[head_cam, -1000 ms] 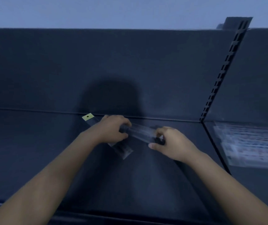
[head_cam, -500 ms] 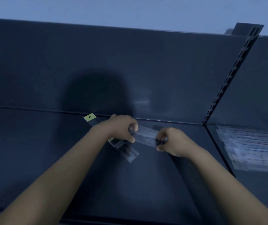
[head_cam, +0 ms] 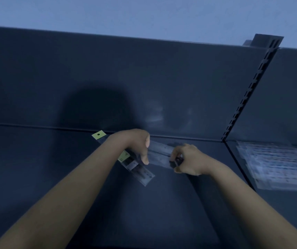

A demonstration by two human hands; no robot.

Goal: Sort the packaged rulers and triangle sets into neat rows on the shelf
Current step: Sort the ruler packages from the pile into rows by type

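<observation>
Ruler pack (head_cam: 159, 155), same two-handed grip.

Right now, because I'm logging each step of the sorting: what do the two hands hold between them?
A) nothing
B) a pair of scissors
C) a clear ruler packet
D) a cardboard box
C: the left hand grips one end of the clear ruler packet and the right hand pinches the other end.

matt metal shelf (head_cam: 162, 203); glossy plastic ruler packets (head_cam: 159, 155)
</observation>
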